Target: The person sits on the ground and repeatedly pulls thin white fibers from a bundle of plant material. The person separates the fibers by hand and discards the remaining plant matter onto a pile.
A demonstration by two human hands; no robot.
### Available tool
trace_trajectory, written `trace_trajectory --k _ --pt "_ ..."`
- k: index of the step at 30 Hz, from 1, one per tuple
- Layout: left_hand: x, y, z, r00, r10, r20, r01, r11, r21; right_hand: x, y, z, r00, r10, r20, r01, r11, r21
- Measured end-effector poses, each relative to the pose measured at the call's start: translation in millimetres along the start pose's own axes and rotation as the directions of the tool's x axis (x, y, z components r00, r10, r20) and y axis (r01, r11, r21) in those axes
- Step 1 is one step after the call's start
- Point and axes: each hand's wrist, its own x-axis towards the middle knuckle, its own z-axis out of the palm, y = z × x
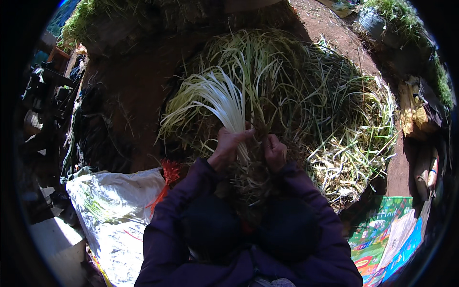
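Observation:
My left hand (228,146) is closed around a bunch of long, pale leafy stalks (223,102), their cut ends showing below the palm and their tips fanning up and to the left. Just to its right, my right hand (275,150) pinches the base of a few greener stalks (252,86) standing upright. A wide heap of similar long green leaves (301,75) spreads beyond both hands. Between my knees lie dry peelings and scraps (249,183), partly hidden by my sleeves.
At left lies a white woven sack (107,201) with a few stalks on it. Red ties (169,172) hang by its edge. A sunlit pile of pale trimmings (344,165) is on the right, with a colourful printed sheet (380,233) below. Grassy bundles (118,21) stand at the back.

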Motion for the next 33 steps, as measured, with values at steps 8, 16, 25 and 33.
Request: trace_trajectory --k 8,16,25,33 --pt "-22.3 40.1 12.6 0.998 0.063 0.023 -0.054 0.959 -0.279 26.3 47.5 -18.3 0.978 -0.036 -0.208 -0.100 0.787 -0.609" --pt "-39.7 98.5 -55.8 0.974 0.223 0.044 -0.192 0.912 -0.362 23.1 171.0 -194.8 0.875 0.317 -0.365 -0.483 0.566 -0.668" --pt "-37.9 74.4 -50.5 0.979 0.205 0.009 -0.197 0.954 -0.224 45.9 -43.8 -130.2 0.976 -0.182 -0.118 0.144 0.951 -0.275" --pt "-33.6 70.6 -47.0 0.973 0.226 0.035 -0.202 0.921 -0.333 24.5 -73.4 -64.1 0.504 0.011 0.863 -0.548 0.777 0.310"
